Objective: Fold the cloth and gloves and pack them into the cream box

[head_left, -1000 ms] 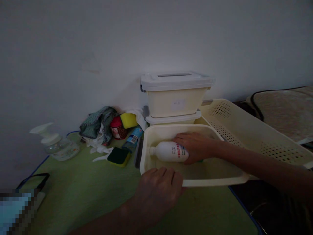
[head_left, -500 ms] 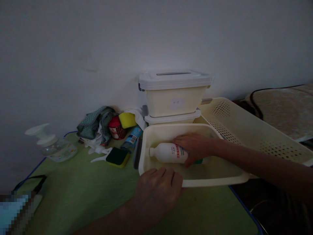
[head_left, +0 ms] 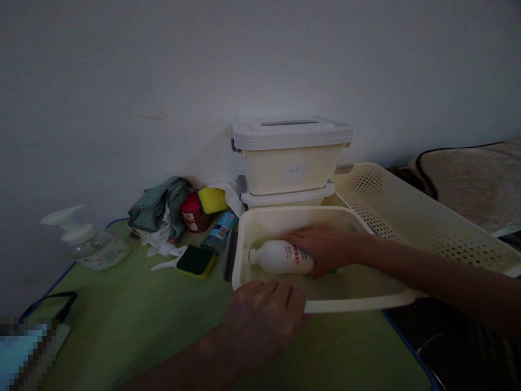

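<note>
A cream plastic bin (head_left: 354, 305) stands on the green tabletop. My left hand (head_left: 266, 315) has its fingers curled over the bin's near rim, at the left corner. Inside the bin my right hand (head_left: 325, 248) is wrapped over a white plastic bottle (head_left: 272, 257) with red lettering. The bottle lies on its side, its cap pointing left. My palm and fingers cover the bottle's right end, where a bit of green shows beneath.
Behind the bin are stacked lidded boxes (head_left: 293, 163); a perforated basket (head_left: 431, 217) lies to the right. On the left are a pump bottle (head_left: 97, 250), a green-yellow sponge (head_left: 196, 262), a blue-labelled bottle (head_left: 220, 232), a red can (head_left: 194, 213) and a grey-green cloth (head_left: 152, 203).
My right hand and the white bottle have shifted very slightly within the bin, and less green shows under the hand. My left hand keeps its hold on the rim.
</note>
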{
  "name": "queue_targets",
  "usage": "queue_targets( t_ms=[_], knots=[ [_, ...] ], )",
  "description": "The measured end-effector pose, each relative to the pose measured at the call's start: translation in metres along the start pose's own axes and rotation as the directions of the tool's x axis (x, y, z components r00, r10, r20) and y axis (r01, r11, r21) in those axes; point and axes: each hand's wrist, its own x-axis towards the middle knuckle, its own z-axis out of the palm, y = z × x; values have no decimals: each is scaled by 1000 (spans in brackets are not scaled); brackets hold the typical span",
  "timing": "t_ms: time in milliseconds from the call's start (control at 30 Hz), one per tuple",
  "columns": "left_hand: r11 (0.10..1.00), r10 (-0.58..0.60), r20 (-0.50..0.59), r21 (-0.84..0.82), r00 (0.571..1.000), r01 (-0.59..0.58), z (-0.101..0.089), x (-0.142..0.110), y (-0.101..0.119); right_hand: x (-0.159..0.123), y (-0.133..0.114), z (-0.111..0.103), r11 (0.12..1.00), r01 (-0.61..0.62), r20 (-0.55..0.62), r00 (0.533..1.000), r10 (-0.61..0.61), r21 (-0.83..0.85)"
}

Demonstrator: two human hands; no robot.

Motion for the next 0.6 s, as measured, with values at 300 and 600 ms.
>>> queue_targets(
  t_ms=[300, 600],
  knots=[
    [1000, 11, 15, -14, 1000, -11, 0, 1, -2, -1, -4, -3, 999, -7, 17, 1000, 7, -41],
    [1000, 6, 48, -17, 999, -5, -2, 3, -2, -2, -2, 2, 999, 18, -23, 1000, -19, -31]
  ],
)
